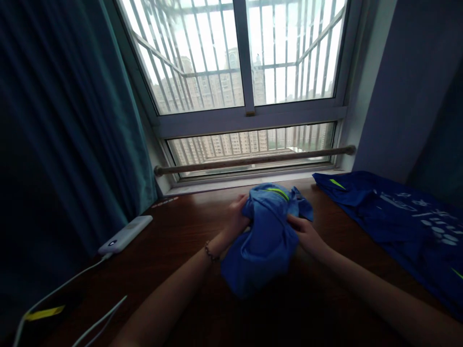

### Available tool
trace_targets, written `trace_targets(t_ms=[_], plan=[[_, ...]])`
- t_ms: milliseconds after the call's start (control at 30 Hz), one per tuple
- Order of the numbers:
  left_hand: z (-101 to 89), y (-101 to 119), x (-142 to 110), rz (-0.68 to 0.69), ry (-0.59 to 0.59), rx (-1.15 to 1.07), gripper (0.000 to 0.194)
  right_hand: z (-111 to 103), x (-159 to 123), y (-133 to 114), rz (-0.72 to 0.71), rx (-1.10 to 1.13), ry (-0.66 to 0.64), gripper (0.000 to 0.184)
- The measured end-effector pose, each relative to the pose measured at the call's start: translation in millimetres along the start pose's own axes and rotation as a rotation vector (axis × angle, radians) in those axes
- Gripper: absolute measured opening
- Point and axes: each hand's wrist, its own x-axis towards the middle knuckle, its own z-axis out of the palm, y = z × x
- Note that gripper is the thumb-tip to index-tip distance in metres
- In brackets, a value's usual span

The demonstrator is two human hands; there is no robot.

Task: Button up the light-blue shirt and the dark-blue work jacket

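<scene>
A bunched blue garment point(269, 236) with a yellow-green stripe hangs in folds between my two hands, over the brown wooden surface point(191, 221). My left hand point(238, 214) grips its upper left side, the fingers partly hidden by the cloth. On the right side, my right hand point(302, 231) pinches the fabric between thumb and fingers. The lower part of the garment droops toward me. Its exact kind cannot be told from the folds. A bracelet point(211, 251) circles my left wrist.
A darker blue printed garment point(394, 217) lies spread at the right. To the left are a white power bank point(126, 234) with a cable point(68, 280) and a yellow strip point(45, 313). A blue curtain point(90, 106), a rail point(253, 160) and a barred window point(248, 62) border the surface.
</scene>
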Motion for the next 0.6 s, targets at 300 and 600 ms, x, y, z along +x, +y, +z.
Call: trace_targets(t_ms=[300, 600], plan=[[-125.3, -99.0, 22.9, -0.315, 0.662, 0.596, 0.042, -7.0, 11.6, 17.6, 0.264, 0.080, 0.211, 0.022], [-129.1, -179.9, -37.9, -0.715, 0.377, 0.758, 0.047, 3.2, 7.8, 21.5, 0.200, -0.113, 0.031, 0.024]])
